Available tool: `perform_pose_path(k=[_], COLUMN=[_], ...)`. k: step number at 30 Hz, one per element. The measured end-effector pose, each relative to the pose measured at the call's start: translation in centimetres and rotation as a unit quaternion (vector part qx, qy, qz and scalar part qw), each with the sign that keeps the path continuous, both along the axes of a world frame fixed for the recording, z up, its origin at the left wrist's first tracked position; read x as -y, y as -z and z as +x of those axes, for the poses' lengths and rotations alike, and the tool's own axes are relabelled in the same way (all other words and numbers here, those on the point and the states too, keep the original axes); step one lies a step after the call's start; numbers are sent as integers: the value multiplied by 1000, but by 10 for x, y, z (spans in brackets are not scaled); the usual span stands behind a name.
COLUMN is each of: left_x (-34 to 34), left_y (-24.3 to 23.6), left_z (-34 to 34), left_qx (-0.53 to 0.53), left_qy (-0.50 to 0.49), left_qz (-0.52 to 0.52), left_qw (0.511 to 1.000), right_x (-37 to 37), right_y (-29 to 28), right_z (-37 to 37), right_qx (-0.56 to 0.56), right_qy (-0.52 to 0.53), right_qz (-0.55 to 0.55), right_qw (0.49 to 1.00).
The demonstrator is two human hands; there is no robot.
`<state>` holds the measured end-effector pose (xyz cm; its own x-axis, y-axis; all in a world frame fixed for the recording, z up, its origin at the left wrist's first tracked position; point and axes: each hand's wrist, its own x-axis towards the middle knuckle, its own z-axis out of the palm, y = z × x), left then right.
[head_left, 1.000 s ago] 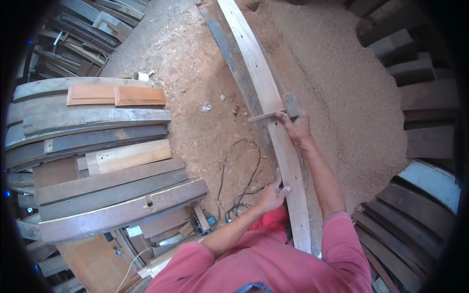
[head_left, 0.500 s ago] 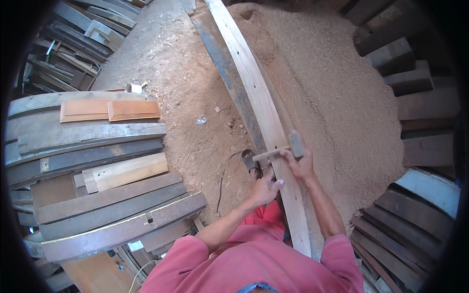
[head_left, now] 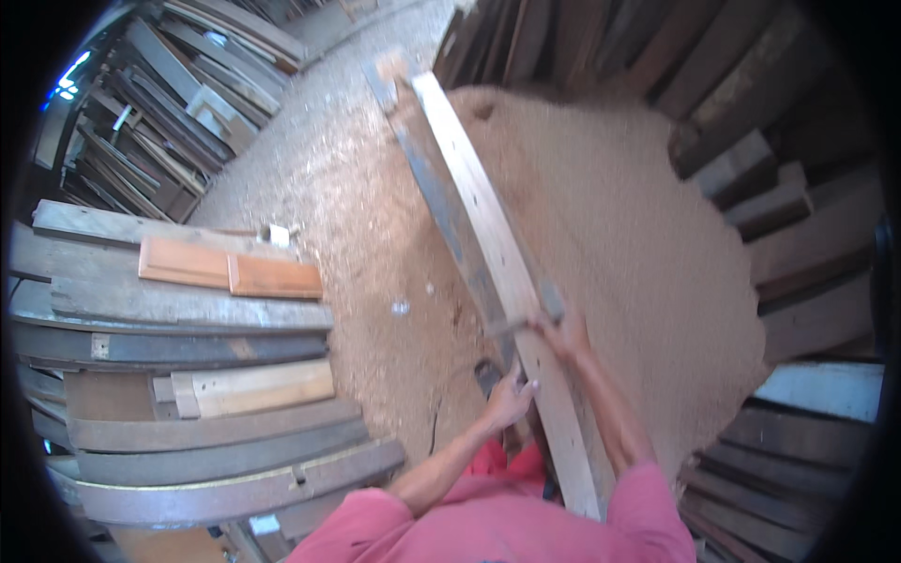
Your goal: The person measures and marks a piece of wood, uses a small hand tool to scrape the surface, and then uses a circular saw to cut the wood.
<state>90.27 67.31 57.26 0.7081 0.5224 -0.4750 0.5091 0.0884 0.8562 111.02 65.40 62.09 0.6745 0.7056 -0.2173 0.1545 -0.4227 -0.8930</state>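
A long pale plank point(head_left: 477, 188) runs away from my body along a wider, weathered board point(head_left: 427, 192) with blue-grey patches. My right hand point(head_left: 561, 330) is closed around a wooden tool point(head_left: 549, 300), a block with a thin bar lying across the plank; motion blurs it. Lower down, my left hand point(head_left: 510, 399) grips the plank's left edge, thumb near its top face. A dark sandal point(head_left: 487, 375) shows beside the boards, just beyond that hand.
Stacked planks point(head_left: 206, 432) with two orange panels point(head_left: 183, 258) fill the left. Loose timber point(head_left: 160, 113) lies at the upper left. Dark timber piles point(head_left: 807, 244) curve along the right. Sawdust point(head_left: 638, 263) covers the floor; a cord point(head_left: 434, 427) lies near my left forearm.
My view has shifted, so the scene sits lower. My right hand and the tool have moved along the plank toward me. The sandal has appeared beside my left hand.
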Motion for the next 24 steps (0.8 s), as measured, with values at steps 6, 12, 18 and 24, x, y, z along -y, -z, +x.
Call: perform_pose_path(k=[6,12,18,24], left_x=[-21,-17,-25,-6], left_y=[-20,-7,-28,-33], left_z=[15,-1,13,8], left_qx=[-97,-124,-101,-74], left_qy=[105,144,127,52], left_qz=[5,32,30,32], left_qw=[990,981,986,995], right_x=[47,-75,-109,-66], right_y=[41,40,35,19], right_z=[-22,18,38,31], right_qx=[-4,-131,-38,-28], right_qy=[24,47,44,-17], right_qz=[137,132,209,66], right_qw=[990,981,976,997])
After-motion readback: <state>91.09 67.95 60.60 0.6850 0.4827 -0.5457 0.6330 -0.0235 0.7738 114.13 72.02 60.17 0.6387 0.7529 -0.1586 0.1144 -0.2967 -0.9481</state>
